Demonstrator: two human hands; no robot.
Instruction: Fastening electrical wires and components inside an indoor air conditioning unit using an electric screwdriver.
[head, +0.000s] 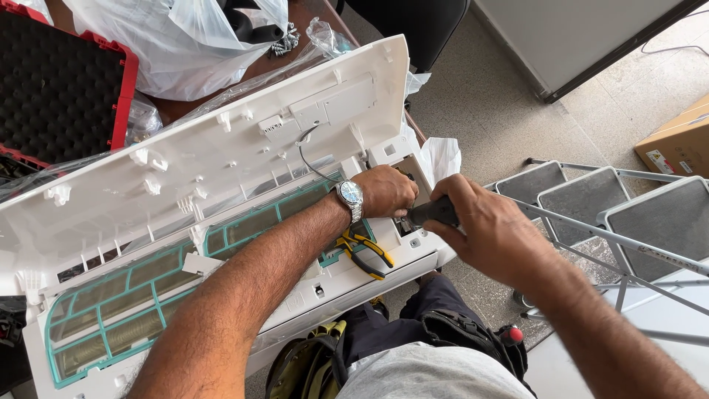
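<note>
Tiled floor showed beyond the brown desk [193, 108], where a white air-conditioner unit [221, 155] lay with its front cover swung up and green-framed filters [125, 295] exposed. At its right end, the left hand [385, 191], wearing a wristwatch [350, 195], curled against the electrical compartment [402, 218]. The right hand [491, 229] was wrapped tightly around a black screwdriver handle [436, 213], tip aimed into that compartment. Yellow-handled pliers [365, 251] rested loose on the casing below. A slipping tip could probably nick the left fingers or the thin black wire [306, 159]; the pliers might slide off.
</note>
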